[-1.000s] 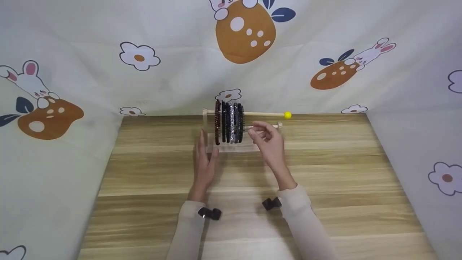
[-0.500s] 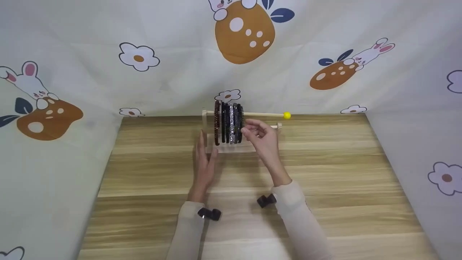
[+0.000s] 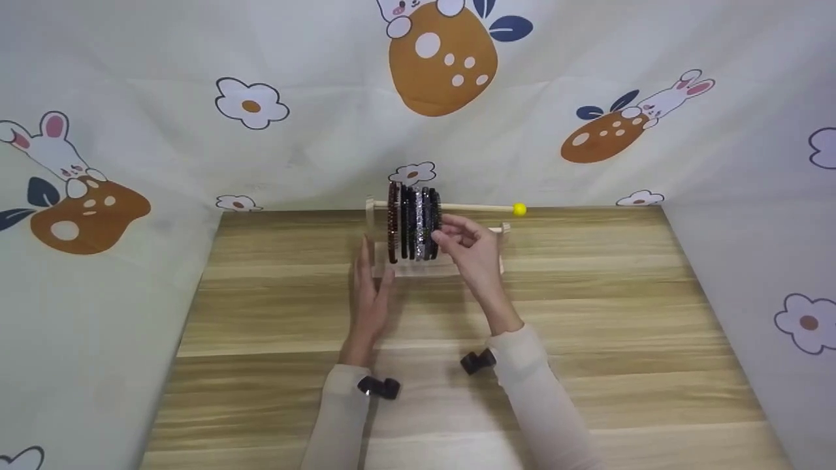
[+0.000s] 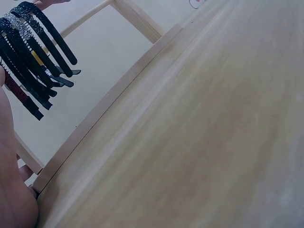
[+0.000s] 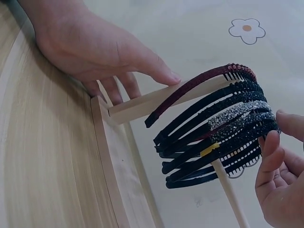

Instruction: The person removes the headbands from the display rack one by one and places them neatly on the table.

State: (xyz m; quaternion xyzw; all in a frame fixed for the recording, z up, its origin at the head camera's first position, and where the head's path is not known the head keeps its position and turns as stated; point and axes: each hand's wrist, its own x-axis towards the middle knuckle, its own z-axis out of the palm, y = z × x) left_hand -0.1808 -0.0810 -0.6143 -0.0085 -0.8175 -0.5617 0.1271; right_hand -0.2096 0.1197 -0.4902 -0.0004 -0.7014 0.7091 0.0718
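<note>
Several headbands (image 3: 419, 225) hang side by side on a wooden stand (image 3: 371, 215). Most are black, one is silver and sparkly, and a dark red one (image 5: 187, 89) is leftmost. My left hand (image 3: 371, 310) holds the stand's left upright (image 5: 142, 105), thumb on one side and fingers on the other. At the row's right end, my right hand (image 3: 477, 258) pinches the outermost black headband (image 5: 266, 128) between thumb and fingers. The fingers partly cover the stand's lower rod. In the left wrist view the headbands' lower ends (image 4: 66, 59) dangle free above the base.
A long rod (image 3: 480, 207) with a yellow ball (image 3: 519, 209) on its right end runs along the back. The stand is on a wood-grain table (image 3: 588, 339) near its far edge. Patterned cloth (image 3: 313, 130) hangs behind and at both sides.
My right hand has moved left from along the stand's rods to the headband at the row's right end. My left hand and the stand have stayed in place.
</note>
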